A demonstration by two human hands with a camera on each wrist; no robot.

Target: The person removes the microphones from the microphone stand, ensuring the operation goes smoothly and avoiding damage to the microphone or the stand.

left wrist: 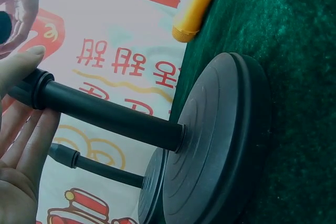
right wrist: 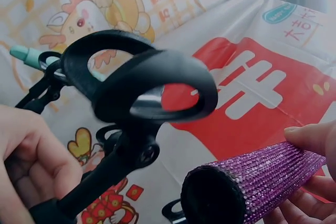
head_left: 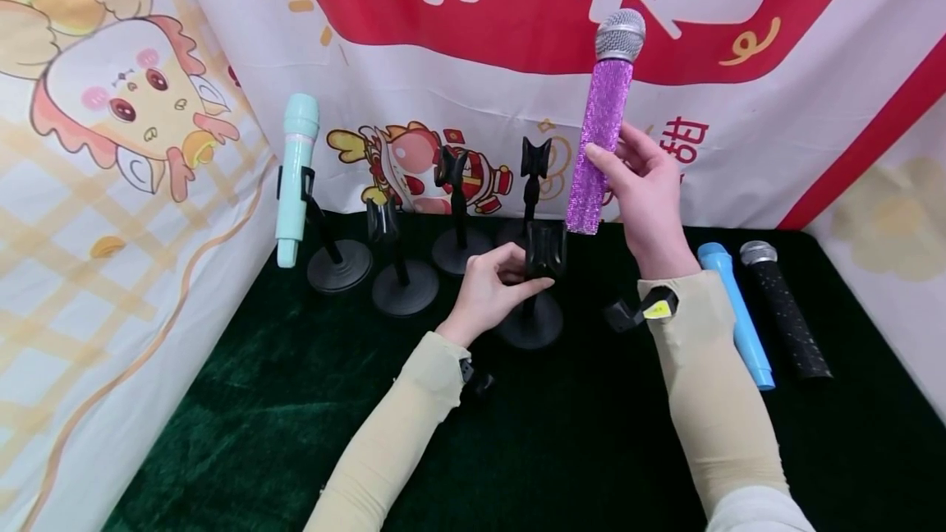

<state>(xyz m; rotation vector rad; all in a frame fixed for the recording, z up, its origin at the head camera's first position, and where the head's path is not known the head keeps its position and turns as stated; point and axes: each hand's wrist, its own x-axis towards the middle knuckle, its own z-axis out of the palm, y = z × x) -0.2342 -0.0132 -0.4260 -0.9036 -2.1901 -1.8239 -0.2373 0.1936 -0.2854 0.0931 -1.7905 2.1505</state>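
My right hand (head_left: 650, 199) grips a purple glittery microphone (head_left: 602, 113) by its lower handle, silver mesh head up. In the right wrist view its dark hollow end points toward the black clip (right wrist: 168, 90) of a microphone stand, apart from it. My left hand (head_left: 488, 290) holds that stand (head_left: 534, 327) just below the clip. Thumb and fingers lie around the pole (left wrist: 105, 111) in the left wrist view, while the round base rests on the green cloth. The clip is vacant.
A mint microphone (head_left: 299, 162) sits in the far-left stand (head_left: 340, 267). Several other black stands (head_left: 405, 288) stand nearby. On the right lie a blue microphone (head_left: 739, 323) and a black speckled one (head_left: 787, 310). A yellow microphone (left wrist: 197, 6) shows in the left wrist view. A printed cloth (head_left: 259, 31) hangs behind.
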